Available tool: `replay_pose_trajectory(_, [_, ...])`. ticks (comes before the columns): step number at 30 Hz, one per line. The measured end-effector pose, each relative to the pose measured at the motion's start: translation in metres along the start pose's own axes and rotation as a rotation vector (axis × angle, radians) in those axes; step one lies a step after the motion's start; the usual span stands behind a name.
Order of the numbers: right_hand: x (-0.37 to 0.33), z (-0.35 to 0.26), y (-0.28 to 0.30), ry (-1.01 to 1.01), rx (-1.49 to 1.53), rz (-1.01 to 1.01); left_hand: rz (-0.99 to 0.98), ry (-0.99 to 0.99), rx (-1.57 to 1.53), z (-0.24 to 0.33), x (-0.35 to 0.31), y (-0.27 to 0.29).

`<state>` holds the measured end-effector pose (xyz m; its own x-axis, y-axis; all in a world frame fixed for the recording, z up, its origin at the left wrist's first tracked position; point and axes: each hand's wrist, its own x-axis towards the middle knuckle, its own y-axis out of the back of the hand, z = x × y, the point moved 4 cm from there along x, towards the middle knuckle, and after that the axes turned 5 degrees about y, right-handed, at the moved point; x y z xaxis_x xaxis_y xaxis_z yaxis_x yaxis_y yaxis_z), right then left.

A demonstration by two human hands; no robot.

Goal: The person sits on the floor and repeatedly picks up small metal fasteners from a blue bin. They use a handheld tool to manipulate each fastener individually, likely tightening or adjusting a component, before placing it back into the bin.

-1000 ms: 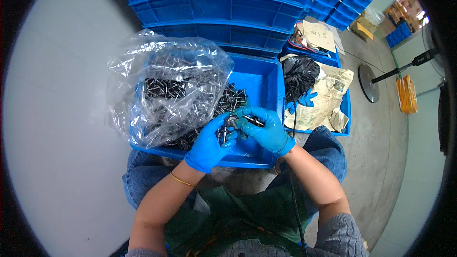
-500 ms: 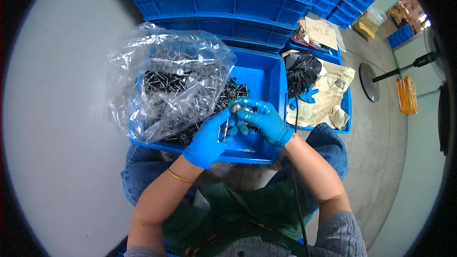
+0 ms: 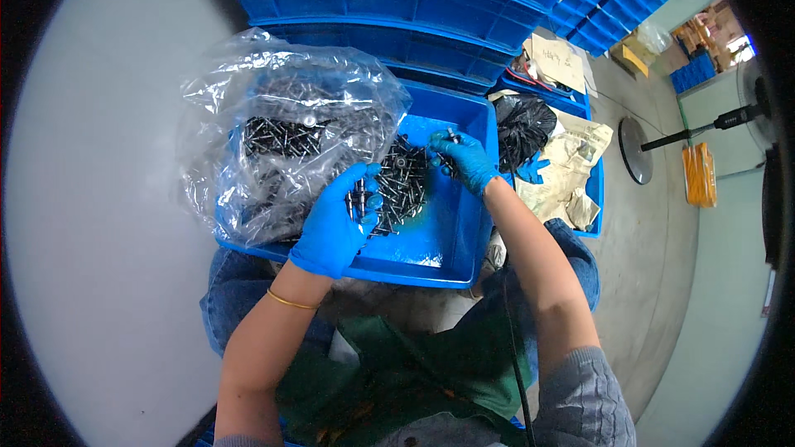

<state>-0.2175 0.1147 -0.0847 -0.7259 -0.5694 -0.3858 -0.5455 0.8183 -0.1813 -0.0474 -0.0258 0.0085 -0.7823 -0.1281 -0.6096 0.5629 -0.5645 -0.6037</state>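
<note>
The left hand (image 3: 333,222), in a blue glove, is over the near middle part of a blue tray (image 3: 451,236), and its grip is closed around a few dark metal pins (image 3: 358,200), which show between the fingers. The right hand (image 3: 472,163), gloved also, is at the far right part of the tray; its grip is closed on other dark pins (image 3: 448,167), but I cannot tell how many. The hands are well apart. Between them, in the tray, lies a loose pile of similar pins (image 3: 404,190). A clear plastic bag (image 3: 203,108) covers the left part of the tray, with more pins visible through it. On the far side stand stacked blue crates (image 3: 397,2). To the right, a black bag (image 3: 524,128) lies on brown paper (image 3: 571,153).
</note>
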Motion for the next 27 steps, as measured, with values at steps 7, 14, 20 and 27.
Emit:
replay_pose_trajectory(7, [0.032, 0.019, -0.021, 0.151, -0.31, -0.043, 0.057, 0.096, -0.142, 0.005, 0.003, 0.014])
replay_pose_trajectory(14, [0.025, 0.034, -0.056, 0.404, -1.602, -0.185, 0.082, 0.081, -0.066, 0.006, 0.002, 0.01])
replay_pose_trajectory(20, [0.021, 0.026, -0.055, 0.518, -1.501, -0.1, 0.074, 0.126, -0.056, 0.0, 0.01, 0.014])
replay_pose_trajectory(27, [-0.062, -0.052, -0.077, 0.264, -0.24, -0.109, 0.072, 0.14, 0.078, -0.018, 0.005, 0.011])
